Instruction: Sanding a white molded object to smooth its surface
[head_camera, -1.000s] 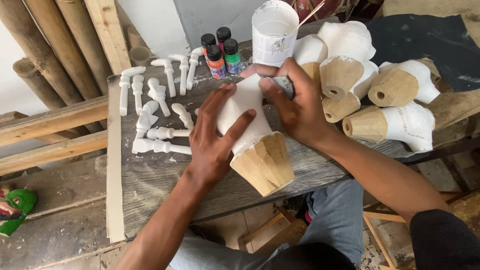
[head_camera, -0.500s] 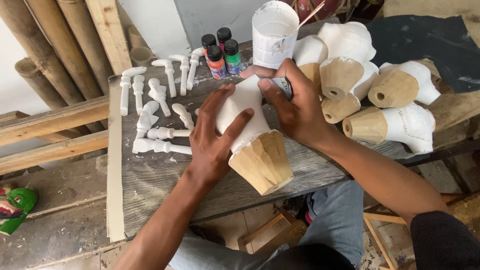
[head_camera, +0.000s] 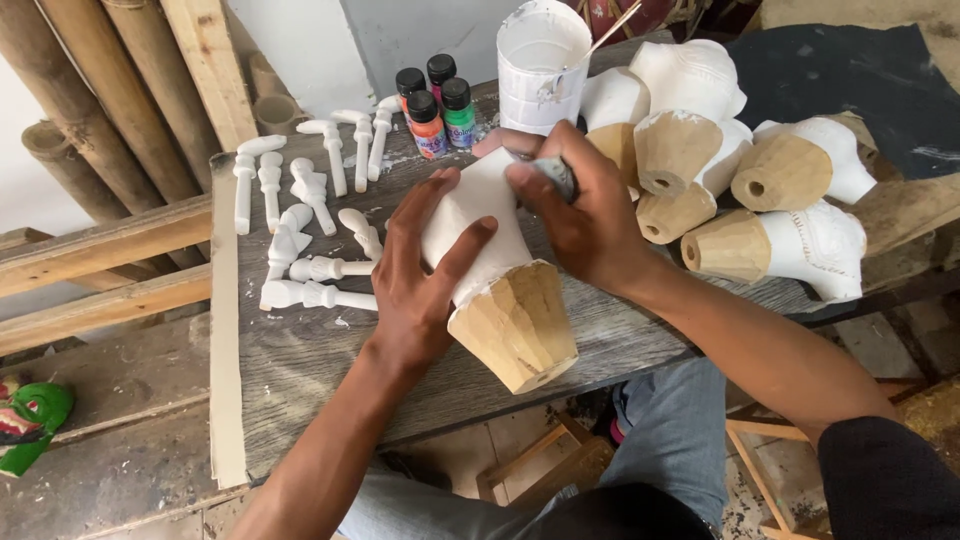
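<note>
My left hand (head_camera: 425, 270) wraps around the white-painted upper part of a carved wooden torso figure (head_camera: 505, 300). Its bare wood faceted base points toward me over the table's front edge. My right hand (head_camera: 585, 215) presses a small grey piece, likely sandpaper (head_camera: 558, 177), against the figure's white top. Both hands rest above the dark wooden table (head_camera: 320, 360).
Several similar white and bare-wood torsos (head_camera: 745, 170) lie at the right. White carved arm pieces (head_camera: 305, 225) are spread at the left. Small paint bottles (head_camera: 435, 105) and a white paint bucket (head_camera: 540, 60) with a stick stand behind. Bamboo poles (head_camera: 90, 110) lean at far left.
My right hand has shifted slightly along the figure's white top with the grey piece. The figure and my left hand stay almost in place.
</note>
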